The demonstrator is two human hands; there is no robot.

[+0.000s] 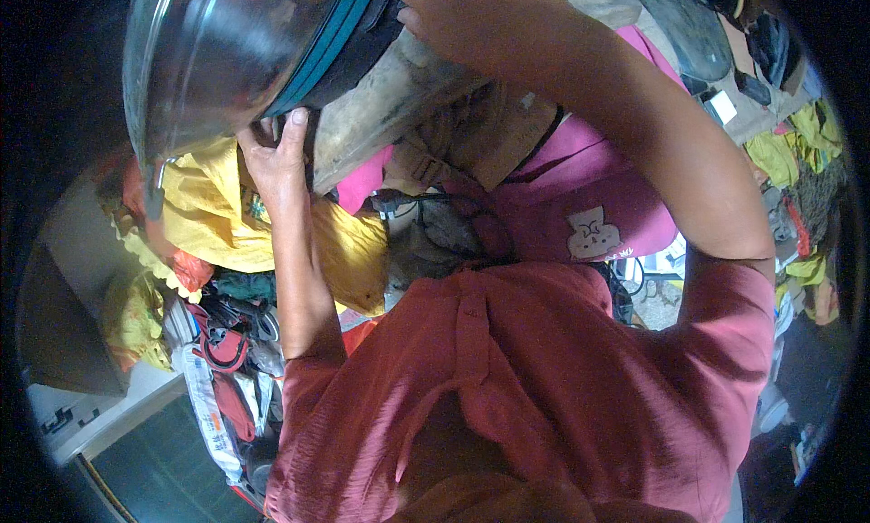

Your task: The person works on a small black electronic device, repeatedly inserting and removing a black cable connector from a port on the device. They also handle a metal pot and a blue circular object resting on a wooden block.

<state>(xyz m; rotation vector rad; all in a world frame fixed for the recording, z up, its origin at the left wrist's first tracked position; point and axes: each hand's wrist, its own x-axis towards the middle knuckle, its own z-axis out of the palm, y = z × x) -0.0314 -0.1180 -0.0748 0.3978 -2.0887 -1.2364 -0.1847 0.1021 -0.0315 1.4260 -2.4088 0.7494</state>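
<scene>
A big curved clear-plastic piece with teal-and-black trim [208,65] fills the upper left, close to me; its top runs out of view, and I cannot tell its kind. My left hand [275,156] grips its lower trimmed edge, thumb up, the other fingers partly hidden behind it. At the top edge of the picture, my right hand [439,6] is bent round against the dark border of the same piece, and most of its fingers are cut off or hidden. Behind it lies a worn, stained grey-beige surface [362,115].
Yellow cloth [204,197] hangs beside my left forearm. A pink cloth with a pale cartoon animal [594,233] lies under my right arm, near a brown strap and dark cables [462,219]. Clothes and bags [227,342] are heaped at left; more clutter [807,197] lies at right.
</scene>
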